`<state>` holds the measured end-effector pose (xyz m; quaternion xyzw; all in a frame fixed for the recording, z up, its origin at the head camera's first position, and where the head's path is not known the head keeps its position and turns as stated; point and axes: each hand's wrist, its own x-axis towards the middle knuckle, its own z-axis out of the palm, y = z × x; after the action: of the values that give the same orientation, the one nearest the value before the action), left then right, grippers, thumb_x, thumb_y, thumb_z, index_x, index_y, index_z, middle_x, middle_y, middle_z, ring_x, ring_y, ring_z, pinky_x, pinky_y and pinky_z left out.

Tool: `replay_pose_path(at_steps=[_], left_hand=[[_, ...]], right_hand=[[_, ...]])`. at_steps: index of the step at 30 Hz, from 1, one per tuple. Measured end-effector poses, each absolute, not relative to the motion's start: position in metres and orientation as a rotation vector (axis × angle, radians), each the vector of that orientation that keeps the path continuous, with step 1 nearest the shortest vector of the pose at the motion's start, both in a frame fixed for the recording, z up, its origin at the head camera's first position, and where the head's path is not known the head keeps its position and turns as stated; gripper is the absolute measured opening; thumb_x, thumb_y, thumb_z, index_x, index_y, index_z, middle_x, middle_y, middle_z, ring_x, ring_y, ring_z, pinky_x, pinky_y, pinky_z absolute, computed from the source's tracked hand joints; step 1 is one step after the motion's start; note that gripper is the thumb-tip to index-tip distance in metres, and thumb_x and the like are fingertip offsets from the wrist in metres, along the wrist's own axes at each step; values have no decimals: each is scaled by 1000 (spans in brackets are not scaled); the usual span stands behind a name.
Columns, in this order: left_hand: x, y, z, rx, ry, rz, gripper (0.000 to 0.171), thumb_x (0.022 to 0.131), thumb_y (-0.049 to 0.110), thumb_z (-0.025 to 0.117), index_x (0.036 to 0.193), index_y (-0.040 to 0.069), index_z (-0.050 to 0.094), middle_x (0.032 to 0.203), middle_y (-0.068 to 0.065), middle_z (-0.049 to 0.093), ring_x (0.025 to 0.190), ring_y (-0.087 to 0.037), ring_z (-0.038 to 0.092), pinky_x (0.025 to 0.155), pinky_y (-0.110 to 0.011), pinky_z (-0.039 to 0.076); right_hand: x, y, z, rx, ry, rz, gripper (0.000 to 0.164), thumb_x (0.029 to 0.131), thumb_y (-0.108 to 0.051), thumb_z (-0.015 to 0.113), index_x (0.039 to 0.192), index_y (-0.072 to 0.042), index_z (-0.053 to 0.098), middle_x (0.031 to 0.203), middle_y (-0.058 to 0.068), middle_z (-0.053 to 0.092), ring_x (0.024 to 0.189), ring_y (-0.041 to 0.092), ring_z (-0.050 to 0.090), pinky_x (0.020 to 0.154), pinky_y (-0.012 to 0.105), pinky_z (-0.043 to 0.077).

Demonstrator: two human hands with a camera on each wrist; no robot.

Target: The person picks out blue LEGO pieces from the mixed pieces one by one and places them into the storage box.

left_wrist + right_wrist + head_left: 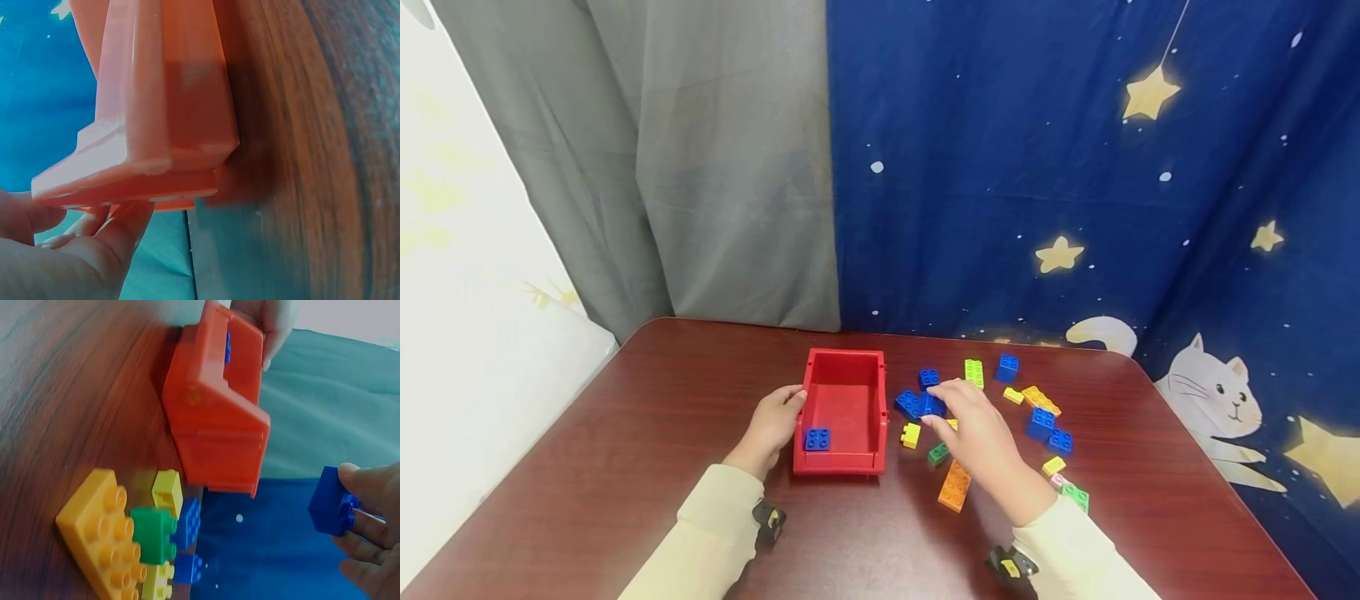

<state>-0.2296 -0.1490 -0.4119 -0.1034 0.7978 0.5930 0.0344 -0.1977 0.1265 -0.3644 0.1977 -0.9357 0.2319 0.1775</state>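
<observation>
My left hand (774, 423) grips the left wall of a red plastic bin (840, 462), thumb over the rim; the left wrist view shows the fingers on its edge. Inside the bin, near its front left corner, lies a blue toy brick (817, 439). To the right of the bin, my right hand (976, 423) pinches another blue brick (326, 503) between thumb and fingers, held up off the table in the right wrist view. Below that hand are an orange brick (954, 487), a dark green brick (937, 454) and a yellow brick (911, 435).
Two blue bricks (907, 405) lie between the bin and the right hand. Farther right are a lime brick (973, 372), a yellow-orange brick (1041, 401), blue bricks (1041, 423) and a green brick (1076, 497). Curtains (737, 167) hang behind the brown table (700, 358).
</observation>
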Motion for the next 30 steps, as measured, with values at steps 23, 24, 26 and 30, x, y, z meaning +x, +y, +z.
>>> replay_pose_path(at_steps=[23,24,26,30], left_hand=[[-234,-155,-409,-301,2423,1794,46,101,24,46,141,0,44,137,-25,48,125,-40,46,103,-57,40],[-234,-155,-409,-298,2425,1794,46,101,24,46,140,0,44,137,-25,48,124,-41,47,103,-57,40],[-235,-155,-409,-297,2425,1790,46,101,24,46,140,0,44,137,-25,47,124,-41,46,103,-57,40],[-233,-156,-408,-311,2413,1785,47,101,25,46,141,1,44,138,-25,47,126,-42,44,103,-58,39]], right_hand=[[-199,76,-359,795,-2634,634,42,82,-23,77,120,-10,66,114,4,63,105,19,58,86,34,56],[-200,73,-359,801,-2643,631,42,82,-24,77,121,-10,66,114,4,63,105,18,57,86,33,56],[-200,68,-359,814,-2664,646,42,83,-24,77,121,-11,66,115,4,63,105,17,57,85,32,56],[-202,60,-360,829,-2694,665,43,84,-26,75,123,-12,65,116,3,63,106,17,56,85,32,56]])
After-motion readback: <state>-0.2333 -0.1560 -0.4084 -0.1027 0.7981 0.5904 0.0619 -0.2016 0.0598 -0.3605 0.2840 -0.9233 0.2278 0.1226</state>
